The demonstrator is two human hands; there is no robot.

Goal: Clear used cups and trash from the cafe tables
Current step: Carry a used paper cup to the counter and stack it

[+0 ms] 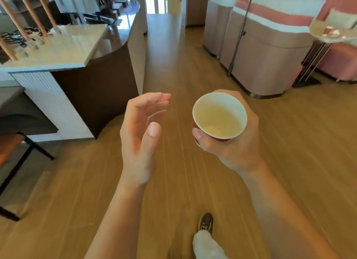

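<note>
My right hand [235,143] grips a red paper cup [220,116] from the side and below, fingers wrapped round its wall. The cup stands upright, its pale inside looks empty, and only a thin red strip of the outside shows. My left hand [141,131] hovers to the left of the cup, palm turned toward it, fingers relaxed and slightly bent, holding nothing. Both hands are over the wooden floor, away from any table.
A service counter [58,52] with a marble top stands at the left, a dark stool [17,148] below it. Pink booth seats [266,52] line the right, with a small round table [332,34] holding something small. A wooden aisle runs ahead. My shoe [205,222] steps below.
</note>
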